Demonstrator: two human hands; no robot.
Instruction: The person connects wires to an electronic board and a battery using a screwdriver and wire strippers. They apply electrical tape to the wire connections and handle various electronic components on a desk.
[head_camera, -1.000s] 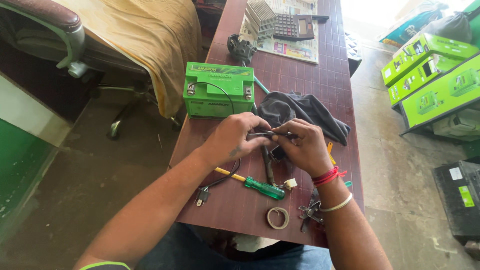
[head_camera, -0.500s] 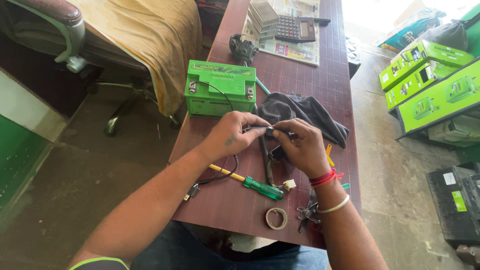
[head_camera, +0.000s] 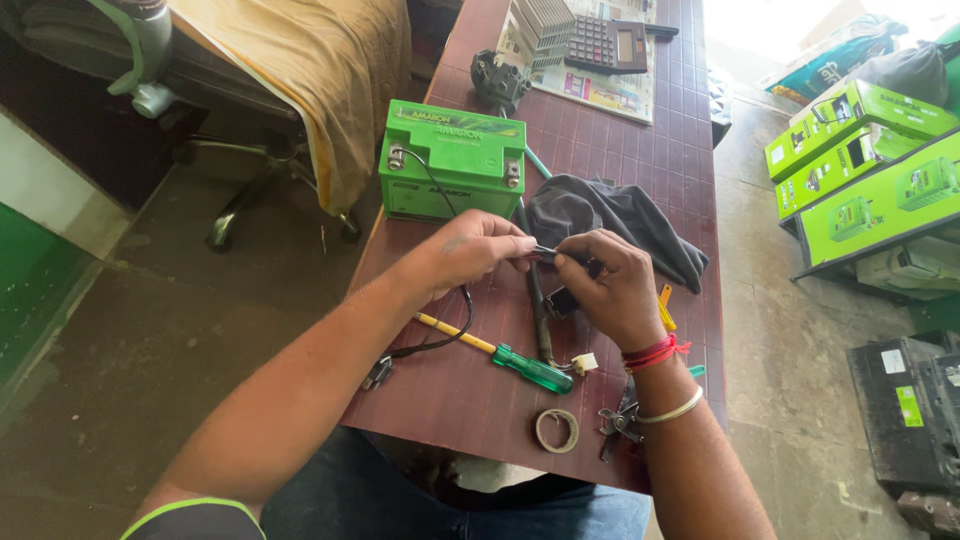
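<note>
Over the dark red table (head_camera: 620, 150), my left hand (head_camera: 470, 250) and my right hand (head_camera: 610, 290) meet and pinch the same black cable (head_camera: 548, 256) between their fingertips. The cable's sheathed part (head_camera: 538, 310) runs down toward a white connector (head_camera: 584, 363). A thin black wire (head_camera: 440, 335) loops from under my left hand to a small clip (head_camera: 379, 373) at the table's left edge. A green battery (head_camera: 455, 160) stands just beyond my hands, a grey cloth (head_camera: 620, 220) beside it. My right wrist wears a red thread and a pale bangle.
A green-handled screwdriver (head_camera: 515, 362) lies below my hands, a tape roll (head_camera: 556, 430) and pliers (head_camera: 620, 425) near the front edge. A calculator (head_camera: 610, 45) rests on papers at the far end. Green boxes (head_camera: 870, 170) are stacked right, an office chair (head_camera: 260, 90) left.
Both hands stay pinched on the cable at the same spot; the fingers shifted only slightly. The view has tilted a little.
</note>
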